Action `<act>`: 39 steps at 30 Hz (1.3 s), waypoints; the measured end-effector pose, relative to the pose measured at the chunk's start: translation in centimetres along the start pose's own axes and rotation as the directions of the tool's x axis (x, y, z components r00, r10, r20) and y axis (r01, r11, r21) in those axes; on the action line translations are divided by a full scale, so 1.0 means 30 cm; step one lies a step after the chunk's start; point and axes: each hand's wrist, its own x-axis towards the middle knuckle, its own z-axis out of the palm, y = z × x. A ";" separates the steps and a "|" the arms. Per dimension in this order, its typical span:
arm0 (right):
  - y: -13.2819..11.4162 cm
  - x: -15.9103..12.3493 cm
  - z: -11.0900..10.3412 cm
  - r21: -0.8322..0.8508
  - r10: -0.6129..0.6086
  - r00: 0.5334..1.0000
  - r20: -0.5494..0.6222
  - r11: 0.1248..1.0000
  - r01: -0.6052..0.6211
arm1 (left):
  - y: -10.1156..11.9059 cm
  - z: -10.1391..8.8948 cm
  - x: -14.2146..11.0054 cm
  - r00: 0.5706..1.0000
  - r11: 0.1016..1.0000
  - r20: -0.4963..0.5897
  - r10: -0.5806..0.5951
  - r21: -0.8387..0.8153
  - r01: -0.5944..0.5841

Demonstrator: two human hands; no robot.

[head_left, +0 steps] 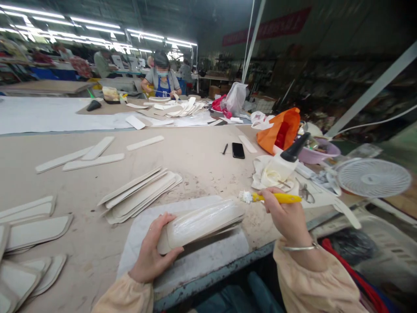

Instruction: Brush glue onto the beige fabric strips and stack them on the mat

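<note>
My left hand [151, 252] rests with its fingers curled over the near end of a stack of long cream-white flat pieces [202, 221], whose top piece is glossy and wet-looking. The stack lies on a pale sheet [195, 261] at the table's front edge. My right hand [285, 215] is closed round a yellow-handled brush [270, 198], bristles pointing left, just right of the stack's far end. A glue bottle with a black nozzle [285, 163] stands tilted behind the brush.
A fanned pile of white pieces [140, 193] lies left of centre, with more [32, 226] at the left edge. A black phone [238, 150], pen, orange bag [276, 130], pink basin [321, 152], small fan [373, 177] and scissors [306, 191] sit right. Another person [162, 80] works at the far table.
</note>
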 end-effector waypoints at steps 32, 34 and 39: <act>-0.021 -0.025 0.039 -0.019 -0.111 0.988 0.104 0.993 0.114 | -0.030 0.009 -0.020 1.000 0.998 -0.005 0.018 0.059 -0.018; -0.011 -0.025 0.047 -0.126 -0.094 0.987 0.133 0.986 0.111 | -0.032 0.009 -0.021 1.000 0.998 -0.002 0.013 0.066 -0.013; -0.121 -0.120 0.124 -0.028 -0.231 0.925 0.301 0.968 0.251 | -0.030 0.007 -0.022 1.000 0.998 -0.001 0.002 0.063 -0.002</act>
